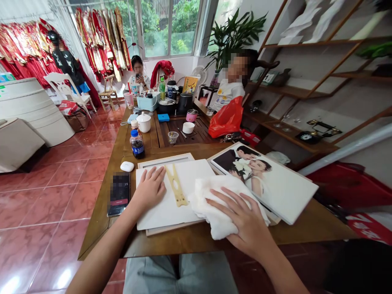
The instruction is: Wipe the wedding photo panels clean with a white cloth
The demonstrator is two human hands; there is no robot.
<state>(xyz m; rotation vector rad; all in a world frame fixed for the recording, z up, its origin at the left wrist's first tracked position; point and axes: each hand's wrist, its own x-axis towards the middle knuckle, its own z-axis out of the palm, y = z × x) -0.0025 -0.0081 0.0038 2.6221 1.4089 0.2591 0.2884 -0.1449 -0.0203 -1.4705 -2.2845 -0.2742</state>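
Observation:
My left hand (149, 188) lies flat on a white board (165, 204), fingers slightly apart, next to a forked yellow wooden tool (175, 185). My right hand (241, 216) rests with spread fingers on a crumpled white cloth (217, 208). The cloth overlaps the white board's right edge and touches a thick photo panel (269, 183) printed with a wedding portrait. Under the white board lies a light picture frame (165, 161). The cloth hides part of the panel's lower edge.
A wooden table (196, 234) holds a phone (119, 194), a white case (127, 166), a cola bottle (137, 145), a tea tray (183, 132) and an orange-red bag (226, 118). Two seated people (226, 94) (137, 81) are beyond it. A tiled floor (58, 196) lies left.

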